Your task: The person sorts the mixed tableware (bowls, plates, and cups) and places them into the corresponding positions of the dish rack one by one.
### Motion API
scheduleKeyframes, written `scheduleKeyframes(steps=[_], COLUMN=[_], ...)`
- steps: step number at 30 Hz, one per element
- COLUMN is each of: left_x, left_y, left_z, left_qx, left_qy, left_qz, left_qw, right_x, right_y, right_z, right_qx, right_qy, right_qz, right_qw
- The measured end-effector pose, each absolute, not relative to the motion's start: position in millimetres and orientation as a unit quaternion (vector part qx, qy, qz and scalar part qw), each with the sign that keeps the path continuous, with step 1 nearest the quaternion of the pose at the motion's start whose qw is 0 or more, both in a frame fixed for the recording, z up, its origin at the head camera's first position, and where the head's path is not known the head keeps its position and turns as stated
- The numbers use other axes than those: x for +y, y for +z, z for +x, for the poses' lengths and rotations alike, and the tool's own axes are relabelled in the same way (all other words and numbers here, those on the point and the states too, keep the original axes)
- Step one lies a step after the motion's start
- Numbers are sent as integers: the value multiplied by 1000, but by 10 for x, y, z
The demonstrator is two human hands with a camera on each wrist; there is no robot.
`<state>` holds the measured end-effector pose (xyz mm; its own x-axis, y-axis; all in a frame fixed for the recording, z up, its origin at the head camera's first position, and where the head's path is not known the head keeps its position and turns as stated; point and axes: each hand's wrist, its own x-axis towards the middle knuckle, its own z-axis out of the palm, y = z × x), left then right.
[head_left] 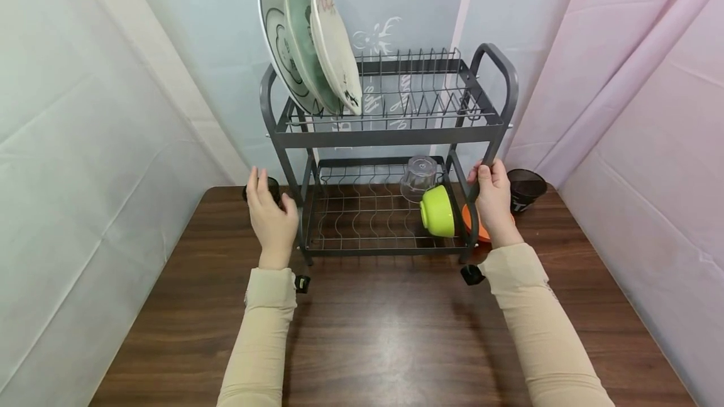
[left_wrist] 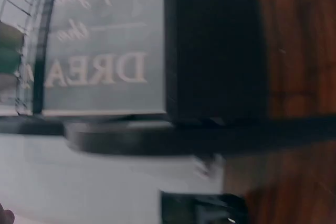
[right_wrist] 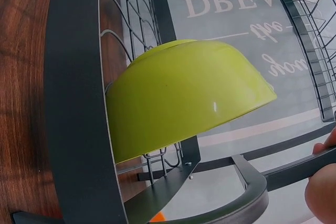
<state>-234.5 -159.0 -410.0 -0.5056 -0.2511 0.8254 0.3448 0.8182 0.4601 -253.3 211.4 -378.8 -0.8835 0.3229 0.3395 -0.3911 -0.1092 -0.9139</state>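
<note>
A dark grey two-tier dish rack (head_left: 390, 137) stands on the wooden table. My right hand (head_left: 493, 198) grips its front right post, thumb toward me. Beside the front left post is my left hand (head_left: 270, 222), fingers extended and nothing held. Three plates lean upright at the left of the top tier: a patterned white plate (head_left: 277, 39), a pale green plate (head_left: 302, 36) and a floral white plate (head_left: 336, 49). On the lower tier, a lime green bowl (head_left: 438, 212) lies tipped on its side at the right, before a clear glass (head_left: 420, 176). The left wrist view is blurred.
A dark cup (head_left: 526, 188) stands right of the rack. An orange dish (head_left: 468, 217) sits partly hidden behind my right hand. Another dark object (head_left: 274, 188) shows behind my left hand. Hanging cloth (head_left: 141, 112) encloses the table (head_left: 390, 331) at the back and sides.
</note>
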Motion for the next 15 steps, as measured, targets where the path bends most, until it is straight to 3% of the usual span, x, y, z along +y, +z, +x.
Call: scheduleKeyframes(steps=[6,15], left_x=[-1818,-2120], left_y=[-4350,-4722], left_z=[-2359,-2490], left_qx=[-820,-796], left_qy=[-371,-506], left_qz=[43,176], left_qw=[435,283], right_x=[2121,2129], right_y=[-3799,-3802], right_z=[-2545,-2564], right_qx=[-619,-620], right_qy=[745,747], right_qz=[32,28], right_qw=[247,238])
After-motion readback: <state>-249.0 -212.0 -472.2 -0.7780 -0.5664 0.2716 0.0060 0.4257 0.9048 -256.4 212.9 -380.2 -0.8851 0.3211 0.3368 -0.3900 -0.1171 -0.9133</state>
